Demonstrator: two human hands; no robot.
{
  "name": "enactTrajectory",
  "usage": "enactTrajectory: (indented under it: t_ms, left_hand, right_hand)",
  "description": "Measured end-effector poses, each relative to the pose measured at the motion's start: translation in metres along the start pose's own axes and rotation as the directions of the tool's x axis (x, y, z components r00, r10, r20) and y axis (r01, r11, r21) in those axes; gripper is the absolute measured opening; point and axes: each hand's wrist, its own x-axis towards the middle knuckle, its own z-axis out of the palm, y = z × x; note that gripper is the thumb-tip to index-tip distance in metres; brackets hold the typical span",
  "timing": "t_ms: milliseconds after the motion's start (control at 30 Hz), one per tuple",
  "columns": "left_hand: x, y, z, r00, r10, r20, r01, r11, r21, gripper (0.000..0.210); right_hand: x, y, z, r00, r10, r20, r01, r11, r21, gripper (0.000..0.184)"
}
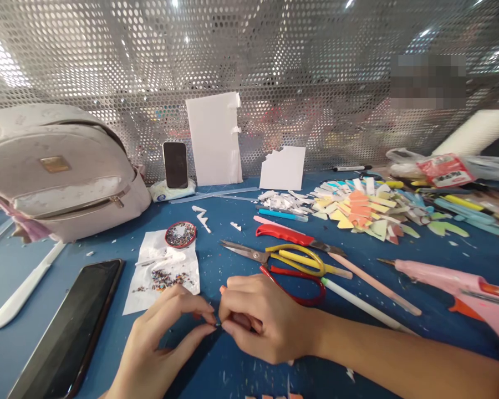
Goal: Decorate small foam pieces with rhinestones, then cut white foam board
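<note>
A tiny piece [217,325] is pinched between the left hand's [170,327] thumb and forefinger at a blue table [228,382]. Just beside it, the right hand's [266,317] fingers are curled together; whether anything is gripped cannot be told. Scissors [263,257] are laid beyond, colourful bits [166,279] spread on paper [139,295].

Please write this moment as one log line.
left hand: pinching tiny item (unclear); right hand: fingertips alongside; scissors: beyond right hand

Your scissors [261,257] have metal blades [242,250] and smooth plastic-looking handles [322,263]. Left of them lie your creased, matt paper sheet [138,293] and glossy phone [69,330]; right of them, a smooth plastic glue gun [444,277]; behind them, a shiny perforated metal panel [149,55].
</note>
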Motion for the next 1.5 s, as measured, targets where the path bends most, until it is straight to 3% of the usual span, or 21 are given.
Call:
enactTrajectory:
  t_ms: [200,367,533,700,867,1000,1067,1233,1500]
  left_hand:
    - [-0.001,0.001,0.001,1.000,-0.022,-0.006,0.022,1.000,0.017,0.016]
    - [0.001,0.000,0.003,0.997,-0.067,0.031,0.065,0.997,0.051,0.015]
    - [0.007,-0.001,0.011,0.979,-0.103,0.175,0.084,0.990,0.112,0.008]
    - [0.010,0.001,0.016,0.954,-0.152,0.258,0.104,0.976,0.192,0.010]
    - [0.006,0.001,0.012,0.974,-0.118,0.194,0.093,0.987,0.133,0.012]
    - [0.000,-0.001,0.004,0.987,-0.157,0.027,0.156,0.988,0.014,0.012]
    - [-0.002,-0.002,0.001,0.991,-0.134,-0.021,0.134,0.991,-0.010,0.013]
    - [-0.004,0.002,-0.001,0.999,-0.015,-0.042,0.015,1.000,-0.009,0.017]
    - [-0.006,0.005,-0.002,0.998,-0.016,-0.067,0.015,1.000,-0.019,0.018]
  right_hand:
    - [0.000,0.000,-0.002,0.999,0.039,-0.013,-0.038,0.997,0.073,0.010]
    - [0.000,0.001,-0.002,0.988,0.149,-0.031,-0.139,0.966,0.218,0.013]
    - [0.001,0.001,-0.002,0.963,0.262,-0.067,-0.221,0.906,0.361,0.018]
    - [0.002,0.000,-0.002,0.965,0.249,-0.080,-0.201,0.901,0.385,0.016]
    - [0.001,-0.001,-0.001,0.968,0.228,-0.101,-0.178,0.915,0.361,0.014]
    - [-0.001,-0.001,0.000,0.970,0.212,-0.118,-0.167,0.936,0.309,0.013]
    - [-0.002,-0.001,0.000,0.973,0.204,-0.110,-0.169,0.949,0.265,0.012]
    - [-0.004,-0.003,0.002,0.986,0.141,-0.088,-0.126,0.979,0.163,0.013]
    - [-0.002,-0.004,0.003,0.997,0.026,-0.067,-0.020,0.995,0.093,0.015]
